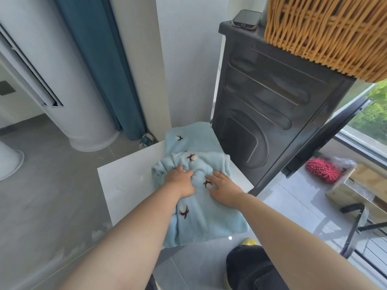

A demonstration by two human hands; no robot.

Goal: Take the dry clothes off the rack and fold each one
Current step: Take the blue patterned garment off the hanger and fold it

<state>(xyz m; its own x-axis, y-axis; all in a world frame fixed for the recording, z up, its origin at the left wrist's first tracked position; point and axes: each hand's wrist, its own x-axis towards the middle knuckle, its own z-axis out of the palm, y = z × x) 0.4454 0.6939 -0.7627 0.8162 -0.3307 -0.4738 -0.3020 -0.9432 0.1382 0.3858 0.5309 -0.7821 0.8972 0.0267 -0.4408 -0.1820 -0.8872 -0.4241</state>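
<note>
A person's left hand (180, 180) grips a bunched fold of a pale blue fleece garment (199, 216), fingers curled into the cloth, while the right hand (223, 188) presses it flat with fingers spread. The garment lies on a white table (125, 185) just beside a dark washing machine (272, 111). On the machine sit a wicker basket (326, 32) and a phone (246, 19).

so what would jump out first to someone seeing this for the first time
A light blue garment with small dark motifs lies rumpled on the white table at the centre, the left hand gripping a bunch of it and the right hand resting flat on it. Behind stands a dark washing machine, with an orange wicker basket and a phone on top at the upper right.
</note>
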